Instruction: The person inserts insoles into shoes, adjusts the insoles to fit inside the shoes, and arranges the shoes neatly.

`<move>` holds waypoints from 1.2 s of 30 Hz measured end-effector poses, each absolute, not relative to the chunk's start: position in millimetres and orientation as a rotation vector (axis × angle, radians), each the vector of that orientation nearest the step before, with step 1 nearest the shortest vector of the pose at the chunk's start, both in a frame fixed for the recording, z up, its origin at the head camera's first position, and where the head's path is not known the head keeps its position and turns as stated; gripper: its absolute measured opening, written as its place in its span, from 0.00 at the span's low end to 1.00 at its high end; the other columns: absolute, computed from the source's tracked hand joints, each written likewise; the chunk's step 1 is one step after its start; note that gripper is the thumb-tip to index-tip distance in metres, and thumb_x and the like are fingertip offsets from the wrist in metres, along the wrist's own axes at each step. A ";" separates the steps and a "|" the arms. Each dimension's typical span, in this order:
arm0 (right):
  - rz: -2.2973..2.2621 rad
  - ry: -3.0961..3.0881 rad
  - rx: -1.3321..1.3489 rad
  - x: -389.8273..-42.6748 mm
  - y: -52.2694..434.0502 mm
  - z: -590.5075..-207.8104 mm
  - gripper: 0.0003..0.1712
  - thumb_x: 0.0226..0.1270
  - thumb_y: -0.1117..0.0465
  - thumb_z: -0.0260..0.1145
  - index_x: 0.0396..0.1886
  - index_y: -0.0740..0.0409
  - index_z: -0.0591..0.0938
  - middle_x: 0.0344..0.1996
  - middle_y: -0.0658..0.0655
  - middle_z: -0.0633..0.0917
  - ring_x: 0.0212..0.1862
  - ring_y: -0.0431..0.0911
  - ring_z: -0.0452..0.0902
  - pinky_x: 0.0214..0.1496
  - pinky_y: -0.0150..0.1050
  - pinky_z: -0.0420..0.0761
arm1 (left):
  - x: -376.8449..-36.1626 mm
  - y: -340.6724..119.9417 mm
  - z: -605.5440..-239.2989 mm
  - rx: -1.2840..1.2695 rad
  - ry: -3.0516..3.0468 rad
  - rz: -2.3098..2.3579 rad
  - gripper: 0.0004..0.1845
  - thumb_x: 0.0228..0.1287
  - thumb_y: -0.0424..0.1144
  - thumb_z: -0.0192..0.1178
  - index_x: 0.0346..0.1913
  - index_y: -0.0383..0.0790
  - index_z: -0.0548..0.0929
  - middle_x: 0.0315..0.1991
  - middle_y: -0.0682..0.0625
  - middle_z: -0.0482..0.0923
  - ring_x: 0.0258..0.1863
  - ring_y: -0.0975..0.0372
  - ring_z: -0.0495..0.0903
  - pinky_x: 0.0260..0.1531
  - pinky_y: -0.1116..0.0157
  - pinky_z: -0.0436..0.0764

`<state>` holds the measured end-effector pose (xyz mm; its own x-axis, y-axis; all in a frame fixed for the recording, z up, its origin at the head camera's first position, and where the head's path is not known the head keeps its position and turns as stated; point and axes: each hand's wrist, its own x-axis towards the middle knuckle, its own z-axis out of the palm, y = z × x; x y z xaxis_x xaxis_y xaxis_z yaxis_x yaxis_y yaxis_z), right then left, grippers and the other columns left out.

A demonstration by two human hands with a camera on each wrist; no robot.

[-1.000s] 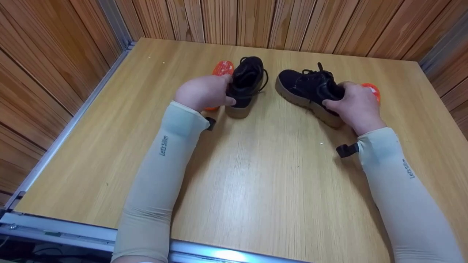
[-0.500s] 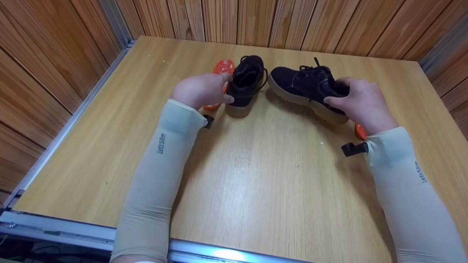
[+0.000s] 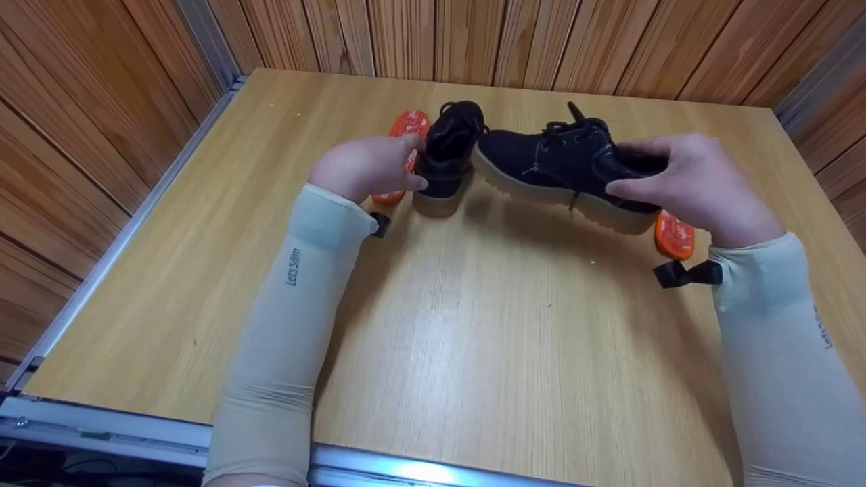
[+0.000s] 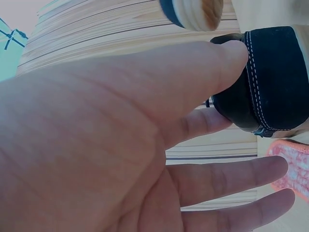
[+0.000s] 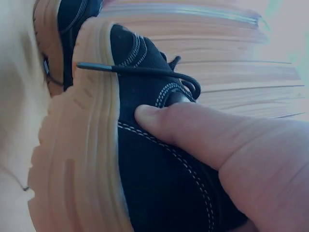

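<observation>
Above table (image 3: 473,325): right hand (image 3: 697,186) lifts shoe (image 3: 555,166) (thumb on side).

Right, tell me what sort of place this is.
Probably a purpose-built recording booth rather than a home: a bare light-wood table with a metal edge rail, enclosed by wood-slat walls, holding only black suede shoes and orange insoles.

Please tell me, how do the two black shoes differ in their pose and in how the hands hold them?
The left shoe stands on the table, heel toward the camera; the right shoe is lifted, side-on. The left hand pinches only its shoe's heel; the right hand has a fuller grip around its shoe's heel. Both are black with tan soles.
</observation>
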<state>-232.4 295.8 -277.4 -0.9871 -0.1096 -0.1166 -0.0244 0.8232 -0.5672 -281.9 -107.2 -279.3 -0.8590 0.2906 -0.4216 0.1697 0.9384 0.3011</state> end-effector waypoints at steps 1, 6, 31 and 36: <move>-0.897 2.856 -0.113 -231.0 293.9 -276.5 0.46 0.68 0.40 0.81 0.81 0.47 0.75 0.77 0.67 0.78 0.58 0.55 0.77 0.40 0.23 0.78 | -282.0 -107.5 -279.1 0.330 2.617 0.353 0.44 0.81 0.56 0.62 0.90 0.60 0.51 0.87 0.49 0.63 0.73 0.49 0.73 0.79 0.38 0.69; -0.949 2.848 -0.133 -220.6 282.6 -272.0 0.44 0.62 0.42 0.85 0.78 0.41 0.80 0.73 0.63 0.83 0.48 0.48 0.79 0.35 0.30 0.79 | -283.6 -107.5 -279.0 0.335 2.604 0.338 0.45 0.82 0.57 0.61 0.90 0.60 0.48 0.88 0.48 0.61 0.73 0.49 0.72 0.80 0.39 0.69; -0.858 2.849 -0.461 -212.4 231.7 -291.4 0.35 0.59 0.55 0.87 0.68 0.42 0.88 0.65 0.55 0.90 0.63 0.50 0.86 0.67 0.52 0.84 | -289.2 -108.0 -282.0 0.389 2.611 0.323 0.43 0.82 0.57 0.61 0.89 0.57 0.52 0.86 0.46 0.65 0.77 0.49 0.73 0.79 0.39 0.70; -0.825 2.843 -0.493 -216.2 223.9 -299.0 0.36 0.59 0.55 0.86 0.69 0.44 0.87 0.67 0.58 0.88 0.65 0.53 0.84 0.70 0.58 0.83 | -289.0 -107.3 -281.7 0.382 2.610 0.321 0.43 0.82 0.57 0.61 0.89 0.58 0.52 0.86 0.47 0.64 0.80 0.48 0.71 0.79 0.37 0.69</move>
